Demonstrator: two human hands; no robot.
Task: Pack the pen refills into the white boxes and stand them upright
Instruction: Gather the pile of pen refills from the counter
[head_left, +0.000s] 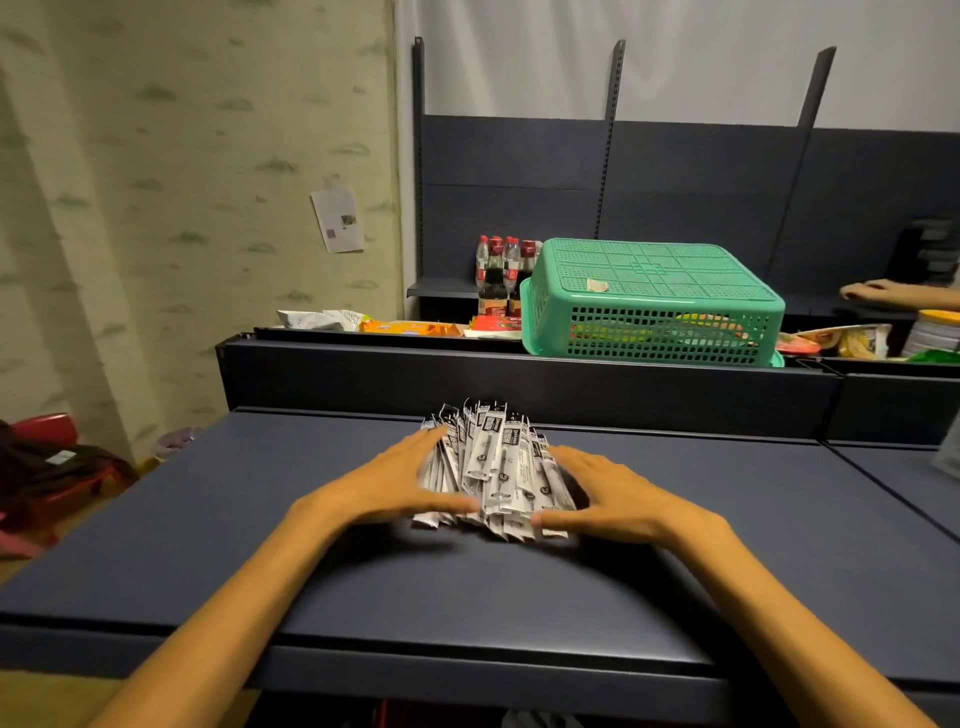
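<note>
A loose pile of pen refills (496, 467) in white and black sleeves lies on the dark blue shelf top (519, 587), ends pointing away from me. My left hand (387, 486) lies flat against the pile's left side, fingers straight. My right hand (610, 499) cups the right side, thumb at the pile's near end. Both hands touch the pile from the sides. No white box is in view.
Behind a raised dark ledge (519, 379), an upturned green plastic basket (652, 301) covers goods, with bottles (501, 275) and snack packets (410, 327) to its left. Another person's hand (883, 293) rests at the far right. Red stools (47, 462) stand at the left.
</note>
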